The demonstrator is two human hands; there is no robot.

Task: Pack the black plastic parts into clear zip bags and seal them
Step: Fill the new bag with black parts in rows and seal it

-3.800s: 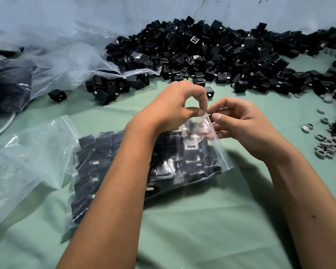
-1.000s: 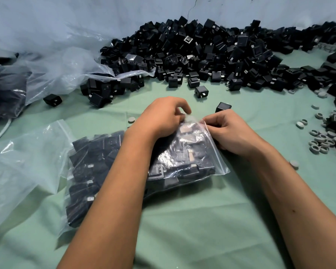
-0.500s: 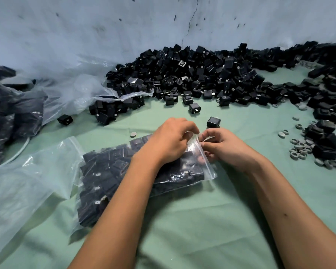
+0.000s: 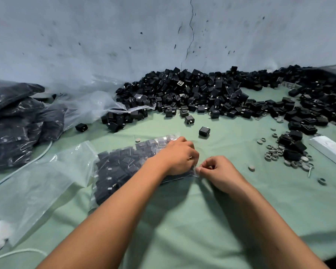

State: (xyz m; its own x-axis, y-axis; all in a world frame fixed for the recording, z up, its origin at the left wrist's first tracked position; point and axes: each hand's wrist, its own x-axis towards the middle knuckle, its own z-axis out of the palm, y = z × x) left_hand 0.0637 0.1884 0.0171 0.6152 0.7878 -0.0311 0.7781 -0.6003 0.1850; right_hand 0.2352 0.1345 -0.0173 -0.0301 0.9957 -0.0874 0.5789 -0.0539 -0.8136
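Note:
A clear zip bag [image 4: 122, 167] stuffed with black plastic parts lies on the green cloth in front of me. My left hand [image 4: 177, 155] lies over the bag's right end, its fingers curled down on the mouth edge. Just to its right, my right hand [image 4: 219, 172] pinches the bag's near right corner between thumb and fingertips. The zip strip itself is hidden under my hands. A large heap of loose black parts [image 4: 208, 92] stretches along the wall behind.
Empty clear bags [image 4: 33, 189] lie at the left, with filled dark bags [image 4: 14, 121] stacked further left. Single black parts [image 4: 204, 131] sit just beyond my hands. Grey rings [image 4: 275, 153] and a white bar [image 4: 330, 150] are at the right. A white cable [image 4: 23, 166] runs under the bags.
The camera has tilted up, showing more wall. Both hands slid along the bag's mouth toward its near right corner, and the bag now lies flatter on the cloth.

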